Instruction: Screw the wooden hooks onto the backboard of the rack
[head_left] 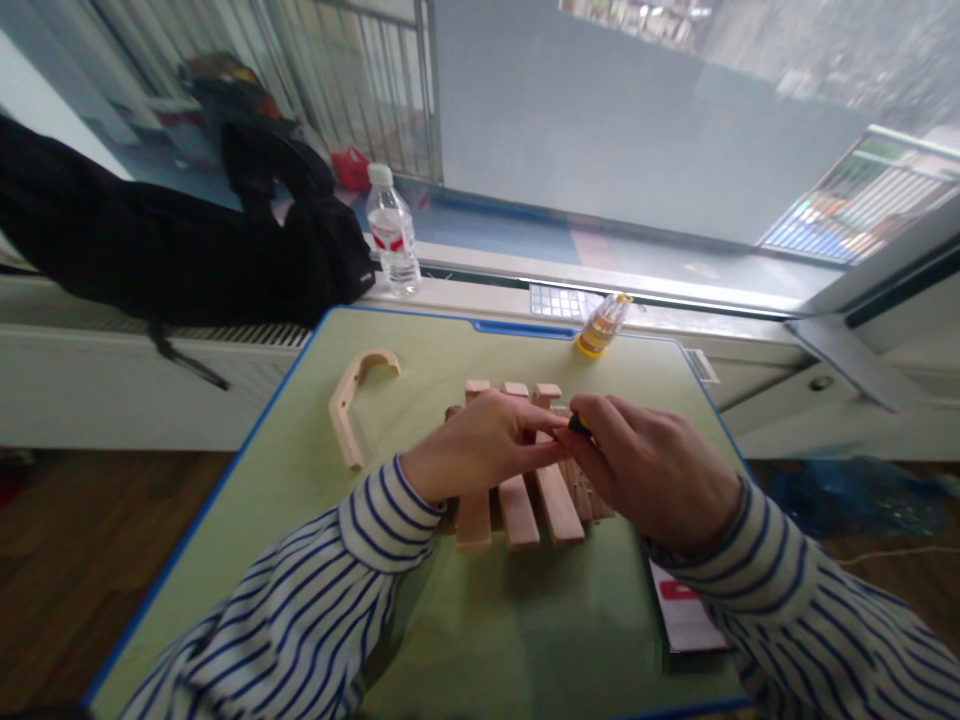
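Several pale wooden slats (pixel 519 515) lie side by side across a wooden piece on the table. Above their middle, my left hand (pixel 487 440) is closed in a pinch, its fingertips meeting those of the other hand; what it pinches is too small to make out. My right hand (pixel 649 465) is closed around a small tool with a black-and-yellow handle (pixel 577 424), mostly hidden by the fingers. Just right of the slats, partly under my right hand, is a brown wooden piece with small screws (pixel 589 490) on it.
A curved wooden piece (pixel 345 405) lies on the left of the green table (pixel 420 630). At the back right stands a small bottle with a yellow cap (pixel 600 328). A water bottle (pixel 394 240) and black bag (pixel 300 240) rest on the sill. A white-and-red flat item (pixel 686 610) lies under my right forearm.
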